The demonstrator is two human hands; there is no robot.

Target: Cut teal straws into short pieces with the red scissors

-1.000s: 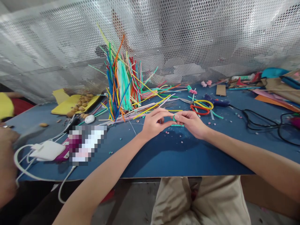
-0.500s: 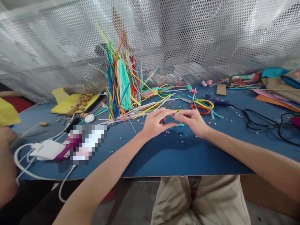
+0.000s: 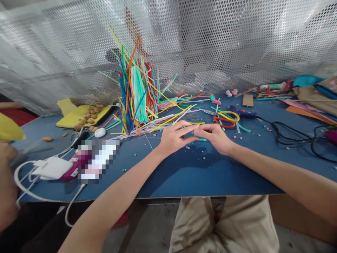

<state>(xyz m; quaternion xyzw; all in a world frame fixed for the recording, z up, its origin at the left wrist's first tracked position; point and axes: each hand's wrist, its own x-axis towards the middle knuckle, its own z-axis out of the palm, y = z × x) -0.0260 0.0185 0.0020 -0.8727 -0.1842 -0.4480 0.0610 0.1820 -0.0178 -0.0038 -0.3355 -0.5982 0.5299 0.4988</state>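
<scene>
My left hand [image 3: 177, 139] is held over the blue table, its fingers reaching right and its thumb apart below them. Facing it, my right hand [image 3: 216, 137] pinches a small teal fuzzy piece [image 3: 195, 133] between thumb and fingers. The fingertips of both hands meet around this piece, and most of it is hidden. Close to my left thumb tip shows a short teal bit [image 3: 202, 140]; whether it lies on the table I cannot tell. Scissors [image 3: 226, 117] with yellow and red handles lie behind my right hand. Pipe cleaners [image 3: 172, 117] are strewn behind my left hand.
A tall bundle of pipe cleaners [image 3: 139, 95] stands against the perforated metal screen [image 3: 210, 42]. On the right are a blue glue gun [image 3: 243, 113] and its black cable [image 3: 292, 138]. A white charger [image 3: 52, 167] sits left, near another person's hand [image 3: 7, 154].
My right fingers have shifted slightly around the teal piece, and my left fingertips have come a little nearer. At the left edge, the other person's yellow item has changed shape.
</scene>
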